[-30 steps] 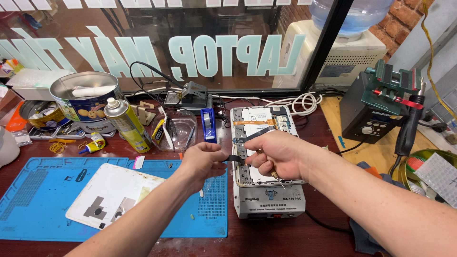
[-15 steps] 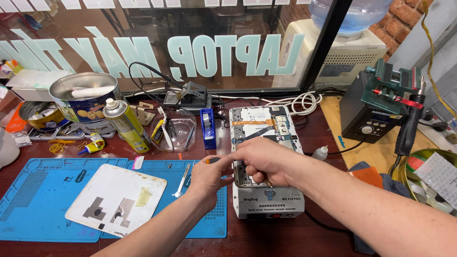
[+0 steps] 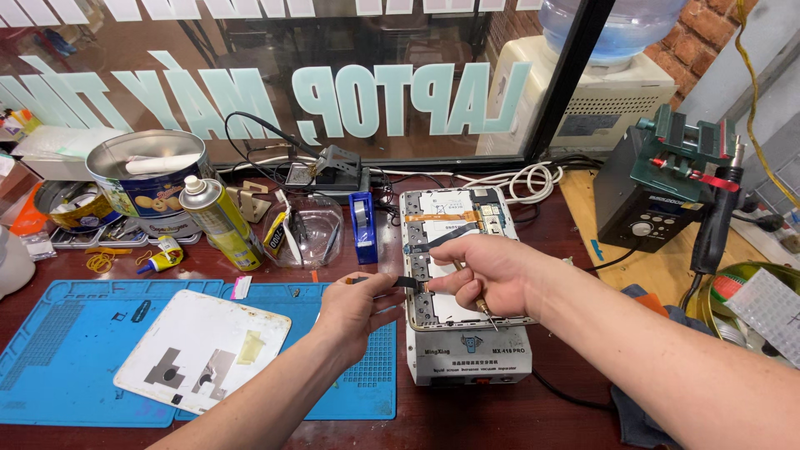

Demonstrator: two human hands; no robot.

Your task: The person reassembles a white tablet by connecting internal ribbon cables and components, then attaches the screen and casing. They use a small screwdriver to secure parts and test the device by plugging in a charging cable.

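Observation:
An opened tablet (image 3: 457,218), its inner boards and orange flex cable showing, lies on a white heating machine (image 3: 471,364). My left hand (image 3: 357,310) pinches a thin dark tool (image 3: 390,282) whose tip points at the tablet's left edge. My right hand (image 3: 486,271) rests over the tablet's lower half. It grips a slim brass-coloured tool (image 3: 482,306) that points down towards the near edge. The two hands almost touch. What lies under the right hand is hidden.
A white back cover (image 3: 200,354) lies on a blue work mat (image 3: 67,350). Behind it stand a yellow spray can (image 3: 215,221), a cookie tin (image 3: 146,179), a clear tub (image 3: 304,233) and a blue tape dispenser (image 3: 362,217). A hot-air station (image 3: 658,192) stands at the right.
My left hand has dropped lower and closer to me beside the tablet's left edge. My right hand slid left half a second ago and is now back over the tablet's lower half.

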